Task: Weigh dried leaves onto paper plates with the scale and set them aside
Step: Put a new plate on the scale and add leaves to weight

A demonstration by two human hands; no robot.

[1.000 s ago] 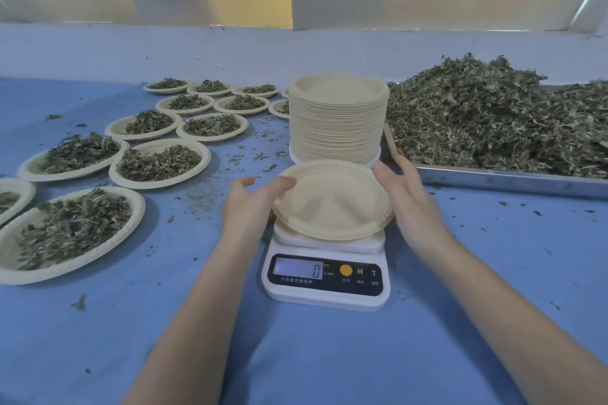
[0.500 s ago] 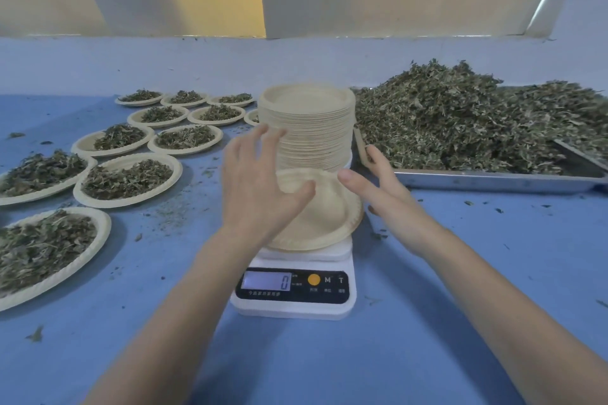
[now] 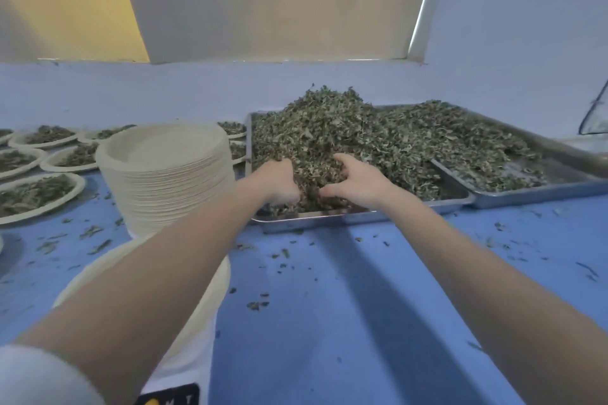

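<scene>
A big heap of dried leaves [image 3: 332, 128] fills a metal tray [image 3: 329, 216] straight ahead. My left hand [image 3: 279, 182] and my right hand [image 3: 360, 186] are both dug into the near edge of the heap, fingers curled round a clump of leaves between them. An empty paper plate [image 3: 82, 283] lies on the white scale [image 3: 186, 368] at the lower left, largely hidden under my left forearm. Only a corner of the scale's dark button panel shows.
A tall stack of empty paper plates [image 3: 164, 174] stands left of the tray. Several leaf-filled plates [image 3: 36, 194] lie at the far left. A second metal tray [image 3: 533, 189] with leaves overlaps the first on the right. Loose leaf bits dot the blue tabletop [image 3: 329, 322].
Both hands left the empty plate on the scale and reached forward and right into the leaf heap. The view has swung right toward the tray.
</scene>
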